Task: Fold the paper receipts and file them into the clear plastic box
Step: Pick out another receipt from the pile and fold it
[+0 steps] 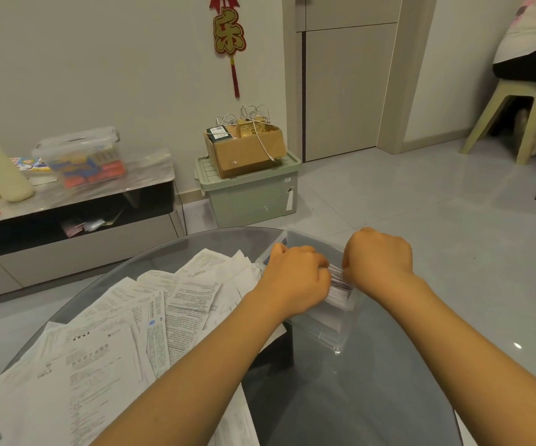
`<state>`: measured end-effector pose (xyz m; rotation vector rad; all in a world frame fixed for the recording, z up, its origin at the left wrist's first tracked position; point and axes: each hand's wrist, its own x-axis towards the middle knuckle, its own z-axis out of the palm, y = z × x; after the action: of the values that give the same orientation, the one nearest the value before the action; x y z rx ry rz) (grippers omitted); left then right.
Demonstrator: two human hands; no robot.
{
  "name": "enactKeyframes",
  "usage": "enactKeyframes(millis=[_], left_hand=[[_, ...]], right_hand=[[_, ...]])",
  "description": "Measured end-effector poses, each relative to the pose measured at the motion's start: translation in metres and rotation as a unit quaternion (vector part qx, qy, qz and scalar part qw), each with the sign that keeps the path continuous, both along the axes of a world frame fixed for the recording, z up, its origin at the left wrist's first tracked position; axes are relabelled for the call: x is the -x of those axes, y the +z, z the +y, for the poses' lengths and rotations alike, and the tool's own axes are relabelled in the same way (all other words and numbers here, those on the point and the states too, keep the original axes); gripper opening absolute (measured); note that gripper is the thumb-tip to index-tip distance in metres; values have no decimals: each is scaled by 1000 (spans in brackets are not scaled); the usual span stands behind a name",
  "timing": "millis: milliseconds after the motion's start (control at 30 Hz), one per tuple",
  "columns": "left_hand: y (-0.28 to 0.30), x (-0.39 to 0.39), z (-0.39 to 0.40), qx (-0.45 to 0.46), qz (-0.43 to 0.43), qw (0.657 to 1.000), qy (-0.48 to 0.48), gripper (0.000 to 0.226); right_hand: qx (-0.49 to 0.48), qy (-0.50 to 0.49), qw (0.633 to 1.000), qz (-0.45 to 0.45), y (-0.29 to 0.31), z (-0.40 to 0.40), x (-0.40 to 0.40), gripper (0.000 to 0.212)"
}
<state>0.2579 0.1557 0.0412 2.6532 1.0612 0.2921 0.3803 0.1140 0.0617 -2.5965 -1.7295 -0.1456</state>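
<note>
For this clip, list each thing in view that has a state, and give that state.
clear plastic box: open-topped, on the glass table, folded receipts inside.
folded receipt: held over the box by both hands.
left hand: fingers curled, pinching the receipt.
right hand: fingers curled, pinching the receipt.
loose receipts: unfolded, piled left of the box.
green storage bin: lid on, cardboard box on top.
cardboard box: open, cables inside.

A red-and-gold ornament (pixel 229 37) is hanging on the pale wall (pixel 99 59) above a cardboard box (pixel 247 149) that is sitting on a green lidded bin (pixel 250 194). A low marble-topped cabinet (pixel 67 201) is standing along the left wall, and a beige plastic stool (pixel 511 117) is standing on the glossy grey tiled floor (pixel 421 201) near a closed door (pixel 347 85).
</note>
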Motion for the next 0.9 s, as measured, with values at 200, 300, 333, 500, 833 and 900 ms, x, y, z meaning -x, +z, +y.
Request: enactKeyframes(millis=[200,300,333,500,833,900], left_hand=[[22,18,-23,7,-29,999,38,48],[32,39,-46,0,-63,996,69,41],[35,50,-57,-2,-73,994,80,40],[36,108,-102,15,-73,985,158,36],[-6,199,-166,75,-37,969,233,34],[-17,211,-172,89,-65,965,239,33]], right_hand=[[-87,56,992,77,17,-26,12,21],[-114,91,981,126,24,-43,33,20],[-119,101,977,144,26,-50,43,20],[-101,168,959,206,20,-87,91,22],[-3,302,930,207,-29,-138,157,30],[16,328,920,213,-38,-141,162,30]])
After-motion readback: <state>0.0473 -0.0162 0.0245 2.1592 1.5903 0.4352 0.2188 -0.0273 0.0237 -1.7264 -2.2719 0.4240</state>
